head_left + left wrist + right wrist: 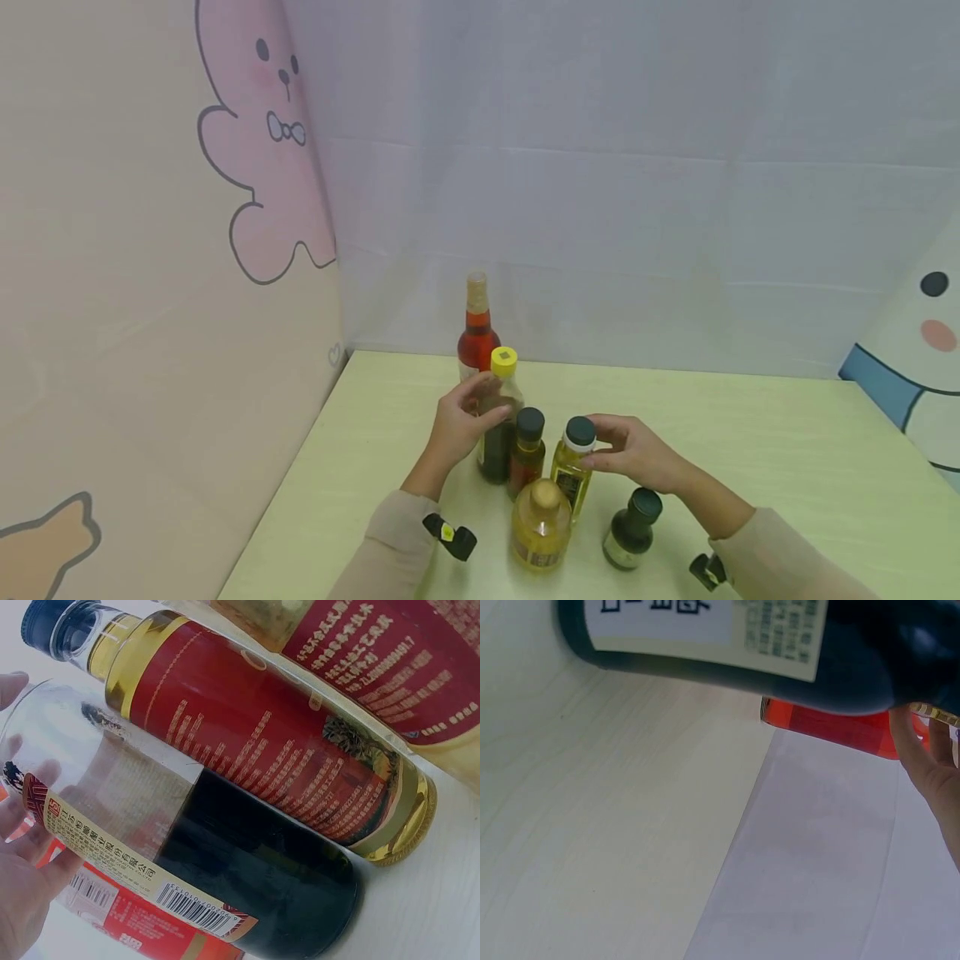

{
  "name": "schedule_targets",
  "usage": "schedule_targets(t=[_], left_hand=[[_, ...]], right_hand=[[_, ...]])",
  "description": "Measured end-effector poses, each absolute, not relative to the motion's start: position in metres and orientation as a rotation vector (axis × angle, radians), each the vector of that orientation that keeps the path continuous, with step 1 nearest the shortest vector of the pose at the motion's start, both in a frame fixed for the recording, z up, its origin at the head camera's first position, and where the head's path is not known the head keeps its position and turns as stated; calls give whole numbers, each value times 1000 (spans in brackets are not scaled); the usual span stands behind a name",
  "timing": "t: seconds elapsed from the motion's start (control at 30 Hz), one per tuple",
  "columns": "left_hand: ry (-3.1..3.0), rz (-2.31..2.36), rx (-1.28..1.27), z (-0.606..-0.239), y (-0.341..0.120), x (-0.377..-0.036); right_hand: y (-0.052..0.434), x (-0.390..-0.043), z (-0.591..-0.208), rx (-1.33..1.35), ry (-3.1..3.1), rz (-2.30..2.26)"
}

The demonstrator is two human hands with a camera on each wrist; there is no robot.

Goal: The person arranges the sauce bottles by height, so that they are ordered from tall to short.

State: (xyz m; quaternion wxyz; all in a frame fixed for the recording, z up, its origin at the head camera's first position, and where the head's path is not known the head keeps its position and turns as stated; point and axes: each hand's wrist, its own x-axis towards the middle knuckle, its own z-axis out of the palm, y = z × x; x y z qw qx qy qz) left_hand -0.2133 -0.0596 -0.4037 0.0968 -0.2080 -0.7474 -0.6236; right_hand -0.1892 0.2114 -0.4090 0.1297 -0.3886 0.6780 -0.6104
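Nearest item: gold-capped bottle (540, 525) of amber liquid, standing at the front of the cluster on the pale green worktop (787, 467). Just right of it, small dark-green bottle (632, 529), upright, untouched. Behind, yellow-oil bottle (573, 468) with dark cap; right hand (637, 454) pinches its neck below the cap, grip closed on it with fingertips. Beside that, small red-brown bottle (527, 452), dark cap. Left hand (457, 425) wraps the dark-sauce bottle (498, 433), yellow cap, grip curled round its upper body. Rearmost: tall red-liquid bottle (477, 329), near the back wall.
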Motion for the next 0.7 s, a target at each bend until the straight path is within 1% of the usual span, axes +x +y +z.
schedule_targets(t=[0.37, 0.7], left_hand=[[-2236, -1826, -652, -400, -53, -220], [-2237, -1838, -640, -397, -48, -225]], right_hand=[[210, -188, -409, -1069, 1977, -1779], [211, -188, -408, -1093, 1980, -1772]])
